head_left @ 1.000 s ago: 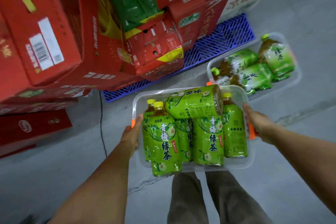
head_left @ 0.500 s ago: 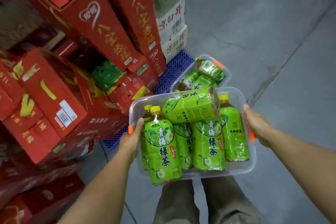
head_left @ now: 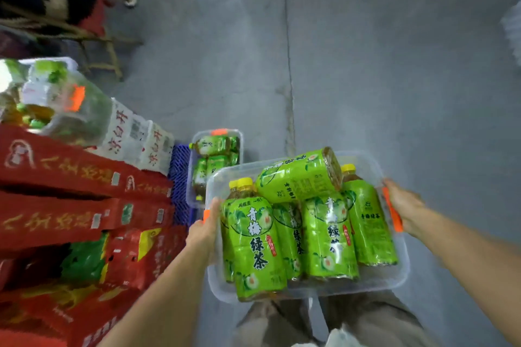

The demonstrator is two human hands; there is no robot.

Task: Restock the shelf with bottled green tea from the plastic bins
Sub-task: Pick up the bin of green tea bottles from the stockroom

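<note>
- A clear plastic bin [head_left: 400,270], lower centre of the frame, is carried between both hands.
- Left hand [head_left: 203,229] has its fingers wrapped on the bin's left rim; right hand [head_left: 406,207] grips the right rim by the orange clip [head_left: 392,213].
- Green tea bottles [head_left: 328,236] fill it, one lying across the top.
- A second bin [head_left: 217,160] of bottles sits on the floor [head_left: 366,79] just behind, beside stacked red cartons [head_left: 70,177] at left.

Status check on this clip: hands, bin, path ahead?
Left hand and right hand grip the bin by its ends. Tea bottles inside, one lying across the top. Second bin on floor ahead-left; no shelf visible.
</note>
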